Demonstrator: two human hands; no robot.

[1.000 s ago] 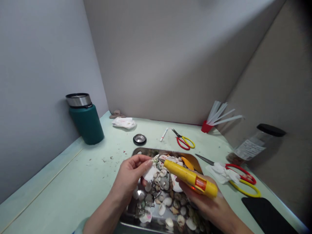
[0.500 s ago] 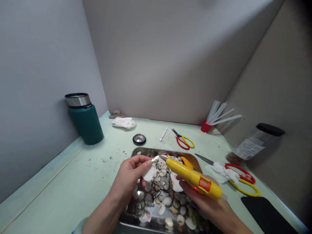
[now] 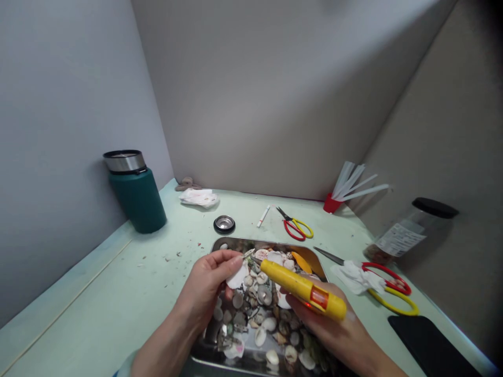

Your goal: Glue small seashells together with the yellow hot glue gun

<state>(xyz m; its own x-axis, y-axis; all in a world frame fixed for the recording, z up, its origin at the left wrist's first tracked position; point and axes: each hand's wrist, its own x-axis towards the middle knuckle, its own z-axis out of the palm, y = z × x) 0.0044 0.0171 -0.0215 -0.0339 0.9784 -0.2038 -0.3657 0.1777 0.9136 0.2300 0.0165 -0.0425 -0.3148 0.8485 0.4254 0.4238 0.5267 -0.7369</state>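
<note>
I can't read any words, numbers or brands from where I am. On the clear jar (image 3: 422, 222) over to my right there's a white label (image 3: 401, 240) with dark printed lines, but they're too small and blurred for me to make out.

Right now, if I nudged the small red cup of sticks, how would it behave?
The red cup would probably tip easily: long pale sticks rise well above its rim, some leaning far out. Being small, it looks light. The sticks might spill.

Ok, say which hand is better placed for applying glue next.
Right, I'd say: the right hand grips the glue gun, nozzle near the thin piece the left hand pinches.
</note>
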